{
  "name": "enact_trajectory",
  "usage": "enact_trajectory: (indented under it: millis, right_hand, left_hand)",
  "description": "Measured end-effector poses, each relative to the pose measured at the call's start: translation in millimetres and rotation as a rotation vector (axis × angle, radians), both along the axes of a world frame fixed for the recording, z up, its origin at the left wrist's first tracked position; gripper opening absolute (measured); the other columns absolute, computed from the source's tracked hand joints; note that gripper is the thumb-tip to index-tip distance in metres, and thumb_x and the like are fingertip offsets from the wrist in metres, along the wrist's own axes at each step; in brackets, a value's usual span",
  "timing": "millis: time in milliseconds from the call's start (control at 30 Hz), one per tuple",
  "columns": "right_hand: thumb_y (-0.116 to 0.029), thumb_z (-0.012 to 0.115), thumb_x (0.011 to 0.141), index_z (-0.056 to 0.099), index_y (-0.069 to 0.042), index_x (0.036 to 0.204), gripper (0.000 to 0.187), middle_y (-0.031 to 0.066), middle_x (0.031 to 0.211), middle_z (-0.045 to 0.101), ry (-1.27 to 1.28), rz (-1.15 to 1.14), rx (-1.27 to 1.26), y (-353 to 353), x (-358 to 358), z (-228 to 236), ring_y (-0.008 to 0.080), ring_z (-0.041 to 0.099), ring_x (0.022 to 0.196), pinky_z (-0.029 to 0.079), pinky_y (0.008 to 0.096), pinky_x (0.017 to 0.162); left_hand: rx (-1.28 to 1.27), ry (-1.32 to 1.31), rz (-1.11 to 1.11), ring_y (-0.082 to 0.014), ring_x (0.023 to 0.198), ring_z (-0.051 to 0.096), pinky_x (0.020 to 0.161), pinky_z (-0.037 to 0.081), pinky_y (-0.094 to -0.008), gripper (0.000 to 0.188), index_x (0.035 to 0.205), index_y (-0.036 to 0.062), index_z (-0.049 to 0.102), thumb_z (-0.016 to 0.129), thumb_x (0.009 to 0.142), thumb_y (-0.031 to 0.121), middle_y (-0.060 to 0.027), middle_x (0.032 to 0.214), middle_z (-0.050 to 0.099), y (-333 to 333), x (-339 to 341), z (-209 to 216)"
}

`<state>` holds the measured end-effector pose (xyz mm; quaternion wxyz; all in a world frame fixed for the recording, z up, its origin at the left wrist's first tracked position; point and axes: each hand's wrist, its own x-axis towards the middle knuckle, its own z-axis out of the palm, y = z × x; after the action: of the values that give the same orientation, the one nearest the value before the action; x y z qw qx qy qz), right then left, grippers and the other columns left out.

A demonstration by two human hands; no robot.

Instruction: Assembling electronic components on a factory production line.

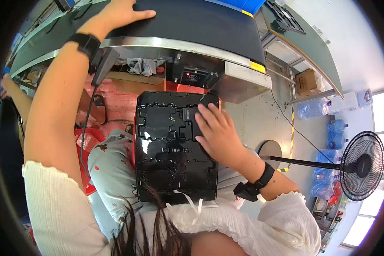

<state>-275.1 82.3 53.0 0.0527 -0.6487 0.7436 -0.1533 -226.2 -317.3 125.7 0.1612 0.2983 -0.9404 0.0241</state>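
Observation:
A glossy black plastic tray point(175, 170) with moulded recesses rests across my lap, below the edge of the conveyor. My right hand point(222, 138) lies over its upper right part, fingers stretched out and fairly flat, with nothing visible gripped. Just left of those fingertips, a small dark piece point(186, 114) appears to sit in a recess; its kind is unclear. My left hand point(123, 16) reaches far forward onto the black conveyor belt point(192, 23), thumb spread wide. The other fingers of that hand run out of the picture's top edge, so whatever they touch is hidden.
The conveyor's metal edge point(158, 42) and control box point(196, 76) stand just beyond the tray. A cardboard box point(136, 83) sits underneath. On the right are a black fan point(362, 165), a green-topped table point(307, 47) and blue water bottles point(336, 132). Another person's arm point(17, 96) shows far left.

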Motion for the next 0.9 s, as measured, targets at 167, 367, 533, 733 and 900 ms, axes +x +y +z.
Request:
enact_trajectory:
  millis: [167,367,533,733,900]
  right_hand:
    - [-0.03,0.057,0.086,0.048,0.0,0.128,0.052,0.0135,0.138,0.042,0.28,0.037,0.094,11,10,0,0.0322,0.037,0.128,0.031,0.0515,0.103]
    - [-0.032,0.056,0.087,0.05,-0.001,0.126,0.05,0.0129,0.135,0.046,0.312,0.156,0.217,-9,-4,50,0.0298,0.039,0.127,0.034,0.0492,0.1]
    - [-0.032,0.054,0.089,0.043,-0.001,0.133,0.055,0.0169,0.141,0.039,0.532,0.308,0.387,6,6,18,0.0283,0.04,0.128,0.035,0.0481,0.1]
    - [-0.039,0.048,0.093,0.034,0.003,0.138,0.063,0.0212,0.145,0.031,-0.049,0.124,0.701,-11,8,96,0.0319,0.038,0.131,0.032,0.0404,0.106]
    - [-0.033,0.053,0.092,0.045,-0.002,0.133,0.052,0.0127,0.133,0.05,-0.176,0.081,0.305,-82,-41,240,0.0185,0.053,0.114,0.044,0.0319,0.093]
  left_hand:
    - [-0.058,0.18,-0.083,-0.0349,0.101,0.049,0.088,0.042,-0.041,0.076,0.101,-0.0076,0.06,0.071,0.065,0.058,-0.0187,0.107,0.052,74,38,-4]
    - [-0.059,0.24,-0.451,-0.0329,0.097,0.044,0.087,0.037,-0.044,0.077,0.106,-0.0028,0.053,0.076,0.059,0.054,-0.0146,0.1,0.045,185,103,-31]
    - [0.149,0.031,-0.433,-0.0328,0.105,0.043,0.093,0.033,-0.045,0.085,0.116,-0.0046,0.05,0.072,0.061,0.056,-0.0153,0.108,0.045,214,132,-89]
    - [0.149,0.14,-0.521,-0.0316,0.111,0.043,0.097,0.033,-0.0451,0.064,0.117,-0.0017,0.053,0.064,0.077,0.047,-0.015,0.112,0.046,217,136,-105]
    - [0.205,0.236,-0.529,-0.0327,0.116,0.045,0.1,0.034,-0.0466,0.04,0.113,0.0004,0.056,0.065,0.081,0.023,-0.0156,0.123,0.048,213,140,-120]
